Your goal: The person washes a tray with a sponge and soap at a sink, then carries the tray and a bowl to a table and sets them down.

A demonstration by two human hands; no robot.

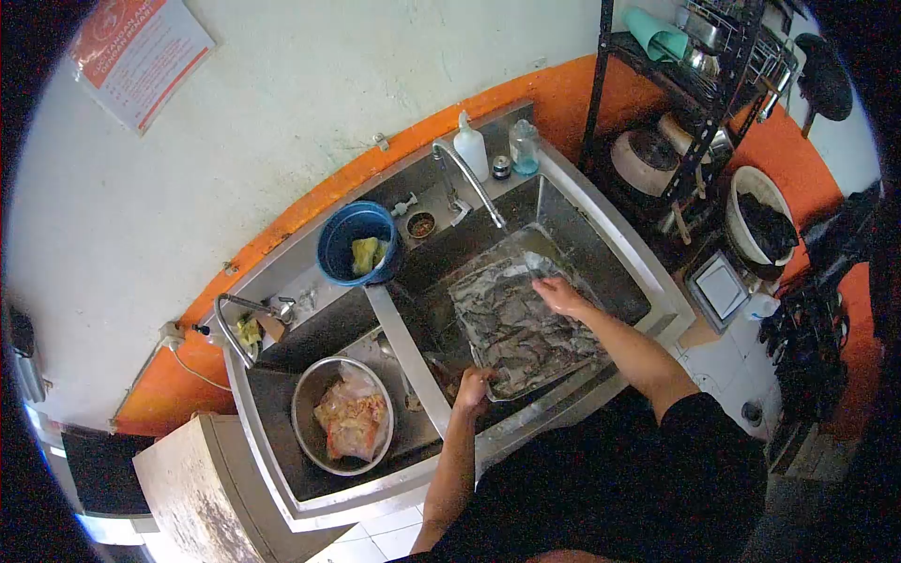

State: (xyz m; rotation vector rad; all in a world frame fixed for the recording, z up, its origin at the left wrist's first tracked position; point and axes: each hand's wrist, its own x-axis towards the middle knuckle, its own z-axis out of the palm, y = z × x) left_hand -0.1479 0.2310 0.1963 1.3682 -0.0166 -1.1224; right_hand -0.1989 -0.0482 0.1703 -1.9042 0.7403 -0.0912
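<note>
Left hand fingers curl over near corner rim of tray, gripping it. Right hand lies flat, fingers loosely open, touching tray's far side in sink.

Left hand gripping tray edge, right hand inside it.

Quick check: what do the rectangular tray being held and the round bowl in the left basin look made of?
Rectangular grey tray, gripped at its corner by the left hand: probably stainless steel, thin rim with dull silvery sheen. Round silver bowl: also metal by its look, brushed grey wall, bright rim highlight.
</note>
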